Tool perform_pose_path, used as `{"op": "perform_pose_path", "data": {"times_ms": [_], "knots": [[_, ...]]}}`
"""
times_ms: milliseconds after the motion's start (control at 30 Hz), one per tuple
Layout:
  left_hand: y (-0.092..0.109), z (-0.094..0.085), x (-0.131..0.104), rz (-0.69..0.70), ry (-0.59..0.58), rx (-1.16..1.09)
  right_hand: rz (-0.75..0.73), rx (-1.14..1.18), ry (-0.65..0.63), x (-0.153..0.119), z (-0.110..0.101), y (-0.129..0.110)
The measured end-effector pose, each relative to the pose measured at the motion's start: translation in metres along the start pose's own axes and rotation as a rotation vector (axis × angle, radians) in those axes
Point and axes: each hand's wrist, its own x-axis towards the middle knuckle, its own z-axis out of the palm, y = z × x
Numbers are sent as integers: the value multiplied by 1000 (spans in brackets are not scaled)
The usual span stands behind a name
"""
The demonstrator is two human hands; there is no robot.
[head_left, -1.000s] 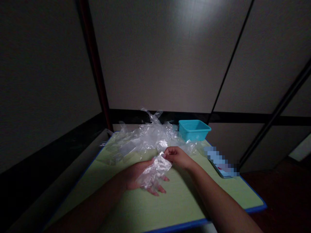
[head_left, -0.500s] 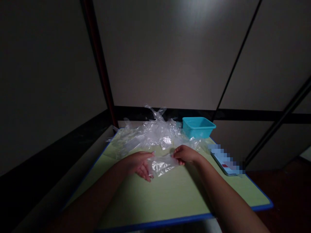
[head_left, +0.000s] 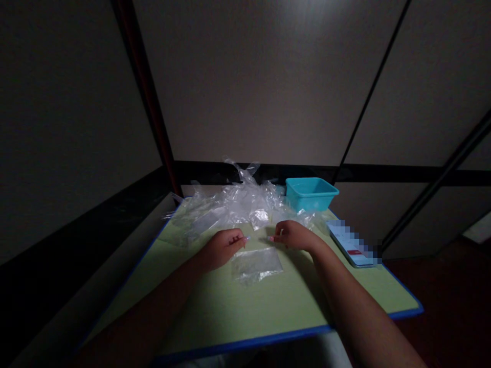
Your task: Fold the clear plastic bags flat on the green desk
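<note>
- Broad grey wall panels [head_left: 253, 92] rose behind the pale green, blue-edged surface [head_left: 215, 317].
- A black band [head_left: 387, 173] crossed them low down.
- A dark reddish upright strip [head_left: 143, 87] stood at left.
- Soft glare [head_left: 326, 7] lit their top; the rest was dim.
- Dark reddish floor [head_left: 437, 291] showed at far right.

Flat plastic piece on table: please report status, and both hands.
Left hand, right hand: apart, fingers curled. Plastic piece: flat on green table, clear of fingertips. Plastic heap: just beyond hands.
</note>
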Motion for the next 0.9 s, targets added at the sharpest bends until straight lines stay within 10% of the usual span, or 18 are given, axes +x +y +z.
{"op": "perform_pose_path", "data": {"times_ms": [233,900], "knots": [[-5,-1,-1,94,119,322,-623,45,-140,-19,29,-32],[-5,3,-1,16,45,-18,-509,-145,-42,-4,58,-26]]}}
